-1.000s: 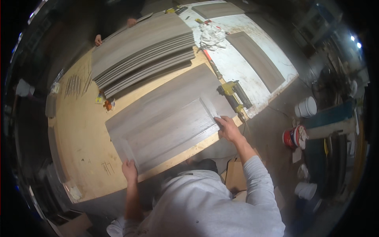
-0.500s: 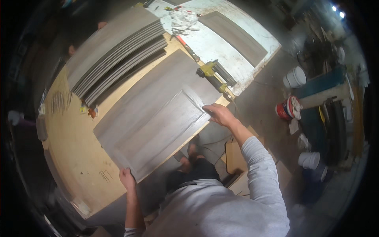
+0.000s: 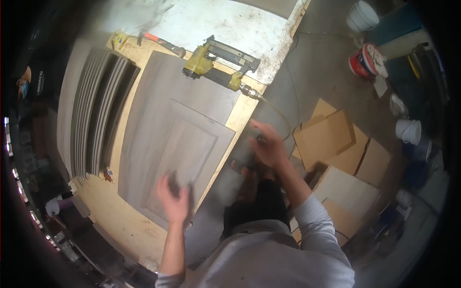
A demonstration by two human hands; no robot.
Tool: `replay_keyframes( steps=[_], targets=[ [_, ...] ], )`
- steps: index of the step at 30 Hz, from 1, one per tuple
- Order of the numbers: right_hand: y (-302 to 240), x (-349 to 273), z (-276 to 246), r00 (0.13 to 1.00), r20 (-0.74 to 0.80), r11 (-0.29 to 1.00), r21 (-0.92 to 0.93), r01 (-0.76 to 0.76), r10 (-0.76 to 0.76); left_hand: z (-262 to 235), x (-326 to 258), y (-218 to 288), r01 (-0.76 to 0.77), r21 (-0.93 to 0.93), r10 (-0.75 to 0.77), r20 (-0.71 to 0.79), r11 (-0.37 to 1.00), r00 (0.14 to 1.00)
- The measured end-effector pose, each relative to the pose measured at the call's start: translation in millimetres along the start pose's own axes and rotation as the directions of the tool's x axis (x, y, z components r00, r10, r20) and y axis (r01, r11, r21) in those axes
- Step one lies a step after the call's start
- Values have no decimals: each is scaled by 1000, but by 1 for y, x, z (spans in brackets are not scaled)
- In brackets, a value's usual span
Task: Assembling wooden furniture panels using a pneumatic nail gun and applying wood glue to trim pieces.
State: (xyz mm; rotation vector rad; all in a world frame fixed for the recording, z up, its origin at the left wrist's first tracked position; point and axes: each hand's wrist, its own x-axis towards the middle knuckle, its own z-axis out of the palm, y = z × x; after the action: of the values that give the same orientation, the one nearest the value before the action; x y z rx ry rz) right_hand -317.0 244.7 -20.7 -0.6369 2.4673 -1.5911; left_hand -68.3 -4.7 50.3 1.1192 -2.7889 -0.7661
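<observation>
The grey panelled cabinet door point(image 3: 175, 139) lies flat, face up, on the plywood workbench point(image 3: 117, 221), its long side running along the bench's near right edge, so that the raised frame and centre panel are open from above. The left hand point(image 3: 174, 200) is over the door's near end, fingers spread and released, grasping nothing; motion blur leaves it unclear whether the palm touches the surface. The right hand point(image 3: 269, 146) is clear of the bench, just past its right edge and above the floor, fingers loosely open and empty, also blurred. A yellow pneumatic nailer point(image 3: 218, 62) rests on its side at the far end of the door, straddling the far right corner of the bench, with its air hose point(image 3: 283, 115) trailing off the edge. A stack of grey boards point(image 3: 93, 110) lies parallel along the left side of the bench, keeping the central area free for the door. Beyond it stands a white, stained table point(image 3: 230, 24). The concrete floor point(image 3: 321, 72) carries cardboard sheets point(image 3: 336, 149), white buckets point(image 3: 408, 130) and a red pail point(image 3: 361, 61); the workshop is dimly lit.
</observation>
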Motion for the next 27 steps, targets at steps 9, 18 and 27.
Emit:
replay_keyframes(
  steps=[9, 18, 27],
  targets=[
    [-7, 120, -13, 960, -254, 987, 84, 139, -114, 87, 136, 128, -659, 105, 583, 378, 745, 719],
    [-27, 222, 77, 977, 179, 942, -294, 164, -114, 102, 142, 126, -712, 110, 666, 279, 694, 692],
    [-49, 176, 18, 980, 185, 996, 45, -80, 71, 107, 138, 123, -711, 93, 677, 240, 697, 695]
  ],
)
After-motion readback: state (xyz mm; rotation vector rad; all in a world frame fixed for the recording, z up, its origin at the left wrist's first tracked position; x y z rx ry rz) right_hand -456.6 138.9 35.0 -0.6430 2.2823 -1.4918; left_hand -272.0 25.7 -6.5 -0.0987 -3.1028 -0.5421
